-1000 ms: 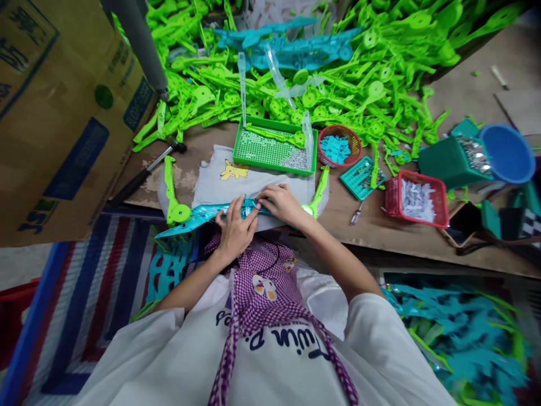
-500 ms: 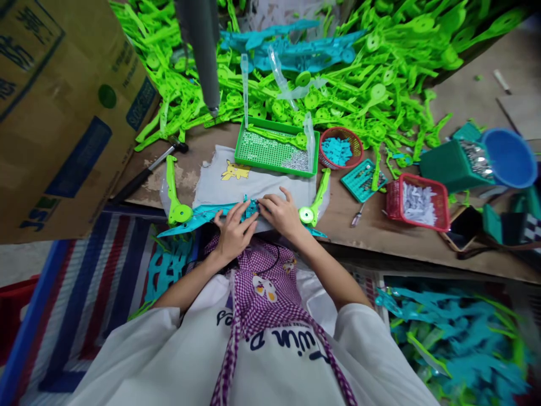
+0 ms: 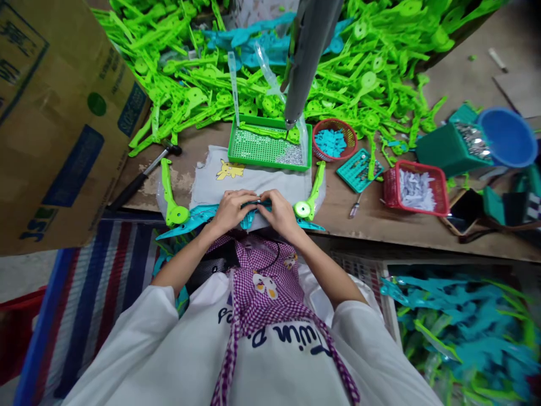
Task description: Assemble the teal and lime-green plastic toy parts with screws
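A blue plastic piece that looks like a toy bow (image 3: 194,217) lies across the table's front edge, with a light green arm (image 3: 172,197) at its left end and another green arm (image 3: 313,194) at its right. My left hand (image 3: 230,213) is closed over the bow's middle, thumb and fingertips together. Facing it, my right hand (image 3: 279,213) pinches at the same spot, its fingertips almost meeting the left ones. A small dark part shows between the fingertips, too small to name. Under the bow spreads a grey cloth (image 3: 257,183) with a yellow figure.
A grey power screwdriver (image 3: 308,67) hangs over a green tray (image 3: 253,158) with small screws. Red baskets (image 3: 333,121) and a teal tray (image 3: 359,172) stand right. A hammer (image 3: 146,175) and a cardboard box (image 3: 67,129) are left. Green parts (image 3: 194,101) pile up behind.
My fingers have drawn together over the bow's middle, the left hand shifting up and over it. The hanging screwdriver has swung from left to right, now above the green tray.
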The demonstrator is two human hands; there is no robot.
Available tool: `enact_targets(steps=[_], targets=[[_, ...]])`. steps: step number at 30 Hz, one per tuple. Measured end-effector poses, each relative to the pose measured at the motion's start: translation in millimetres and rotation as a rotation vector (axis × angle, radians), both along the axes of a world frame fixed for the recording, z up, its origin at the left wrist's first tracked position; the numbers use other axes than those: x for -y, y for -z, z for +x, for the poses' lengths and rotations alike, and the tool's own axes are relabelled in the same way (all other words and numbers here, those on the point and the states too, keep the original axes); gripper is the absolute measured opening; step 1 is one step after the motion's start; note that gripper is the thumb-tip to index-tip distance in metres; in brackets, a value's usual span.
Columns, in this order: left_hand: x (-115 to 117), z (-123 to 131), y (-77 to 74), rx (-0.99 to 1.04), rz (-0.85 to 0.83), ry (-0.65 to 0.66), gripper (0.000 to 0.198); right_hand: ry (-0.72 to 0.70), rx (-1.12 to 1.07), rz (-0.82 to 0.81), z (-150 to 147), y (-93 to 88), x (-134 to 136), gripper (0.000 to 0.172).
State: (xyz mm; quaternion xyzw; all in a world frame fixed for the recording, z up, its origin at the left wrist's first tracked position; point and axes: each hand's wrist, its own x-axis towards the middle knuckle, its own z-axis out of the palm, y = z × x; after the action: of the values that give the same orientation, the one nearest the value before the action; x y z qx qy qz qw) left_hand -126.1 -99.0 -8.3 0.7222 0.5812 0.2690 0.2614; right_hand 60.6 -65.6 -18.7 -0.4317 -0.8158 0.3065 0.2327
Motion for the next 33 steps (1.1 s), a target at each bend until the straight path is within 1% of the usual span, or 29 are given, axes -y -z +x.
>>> enact_targets(steps=[2, 4, 6, 7, 8, 9, 11, 14, 16, 17, 18, 20, 22, 24, 26, 27, 28, 30, 33], targets=[[0, -2, -1.6, -0.019, -0.018, 0.019, 0.018, -0.017, 0.031, -0.051, -2, -3.0, -6, 0.011], [-3, -2, -6.8, -0.07, -0.063, 0.034, 0.015, -0.072, 0.041, -0.093, 0, -7.8, -13, 0.011], [-8, -1, -13.4, -0.134, -0.106, 0.074, 0.013, -0.139, -0.023, -0.119, 8, -15.6, -19, 0.015], [-9, -1, -16.3, -0.166, -0.114, 0.101, 0.013, -0.151, -0.085, -0.119, 14, -21.3, -21, 0.019], [-10, 0, -18.5, -0.196, -0.112, 0.125, 0.014, -0.132, -0.158, -0.109, 21, -28.2, -22, 0.023], [-11, 0, -20.1, -0.222, -0.103, 0.142, 0.015, -0.081, -0.233, -0.092, 28, -36.5, -22, 0.027], [-9, 1, -21.2, -0.265, -0.08, 0.153, 0.019, 0.084, -0.374, -0.046, 39, -55.8, -22, 0.029], [-5, 1, -20.4, -0.301, -0.061, 0.162, 0.023, 0.304, -0.567, 0.046, 39, -83.6, -21, 0.028], [-2, 1, -20.7, -0.321, -0.048, 0.172, 0.025, 0.375, -0.654, 0.124, 30, -94.6, -21, 0.029], [-1, 1, -21.2, -0.334, -0.041, 0.177, 0.026, 0.381, -0.658, 0.158, 26, -96.4, -20, 0.029], [1, 1, -21.9, -0.347, -0.036, 0.181, 0.028, 0.369, -0.628, 0.183, 24, -95.5, -18, 0.027], [4, 2, -23.0, -0.364, -0.03, 0.181, 0.031, 0.301, -0.478, 0.197, 25, -85.5, -11, 0.021], [9, 6, -22.9, -0.364, -0.024, 0.157, 0.034, 0.226, -0.263, 0.169, 33, -66.6, 1, 0.016], [16, 11, -21.7, -0.358, -0.017, 0.105, 0.038, 0.183, -0.058, 0.126, 43, -45.0, 15, 0.016], [23, 17, -20.2, -0.349, -0.006, 0.042, 0.043, 0.154, 0.083, 0.105, 49, -27.4, 26, 0.017], [27, 19, -19.6, -0.342, -0.002, 0.013, 0.044, 0.139, 0.123, 0.105, 51, -21.3, 29, 0.018], [30, 21, -19.0, -0.335, -0.004, -0.014, 0.045, 0.126, 0.144, 0.107, 51, -17.4, 32, 0.018], [35, 23, -18.2, -0.32, -0.025, -0.055, 0.045, 0.117, 0.151, 0.099, 49, -15.2, 32, 0.017], [38, 25, -17.2, -0.304, -0.07, -0.101, 0.044, 0.125, 0.174, 0.056, 44, -20.7, 26, 0.015]])
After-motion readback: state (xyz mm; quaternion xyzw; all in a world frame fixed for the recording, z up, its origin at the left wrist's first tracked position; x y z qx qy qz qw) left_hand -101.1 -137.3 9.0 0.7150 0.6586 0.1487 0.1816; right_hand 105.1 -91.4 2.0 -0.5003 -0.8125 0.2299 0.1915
